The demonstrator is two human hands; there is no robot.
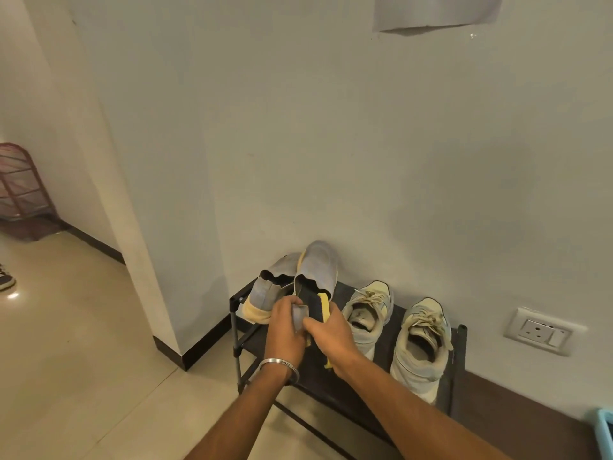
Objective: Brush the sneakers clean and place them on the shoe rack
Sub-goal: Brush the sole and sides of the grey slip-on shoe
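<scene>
A black shoe rack [459,346] stands against the wall. On its left end lies a grey slip-on sneaker [267,290] with a yellow sole. My left hand [285,330] grips the heel of a second grey sneaker [319,265], held toe-up over the rack. My right hand [331,340] holds a yellow-backed brush [323,310] against that sneaker's heel opening; the bristles are mostly hidden. Two pale lace-up sneakers [368,310] [421,340] sit side by side on the rack's right half.
A wall socket [544,331] is to the right of the rack, a blue container edge [602,433] at the bottom right. A wall corner juts out left of the rack. Far left stand a pink wire rack [23,184] and another shoe [6,278] on the tiled floor.
</scene>
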